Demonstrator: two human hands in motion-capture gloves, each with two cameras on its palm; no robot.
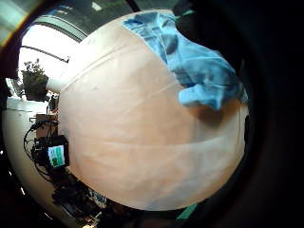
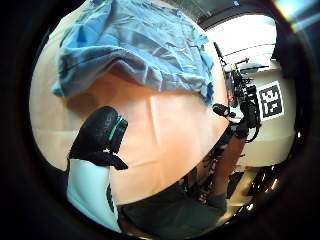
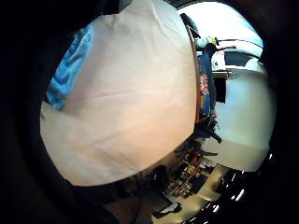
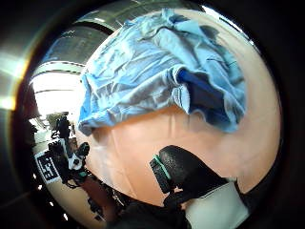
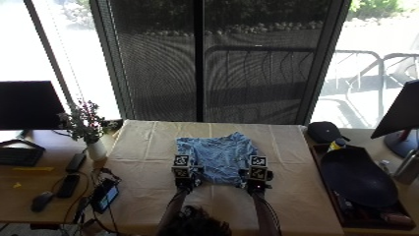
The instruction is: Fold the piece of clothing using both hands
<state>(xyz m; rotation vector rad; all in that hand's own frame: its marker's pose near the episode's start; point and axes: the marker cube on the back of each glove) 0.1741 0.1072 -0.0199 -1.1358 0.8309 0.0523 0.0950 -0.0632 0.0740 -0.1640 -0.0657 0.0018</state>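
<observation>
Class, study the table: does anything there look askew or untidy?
Yes: the blue garment lies rumpled on the cream tablecloth, its edges uneven and one part bunched into a fold, not spread flat.

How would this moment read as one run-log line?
light blue shirt: crumpled on cream tablecloth | left hand, right hand: at near edge | fold: not begun

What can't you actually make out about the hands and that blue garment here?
- Left hand and right hand, outside view: marker cubes cover the fingers, so any grip is unclear.
- Blue garment: too small and crumpled to tell its type.
- Garment's near edge: hidden behind the hands.
</observation>
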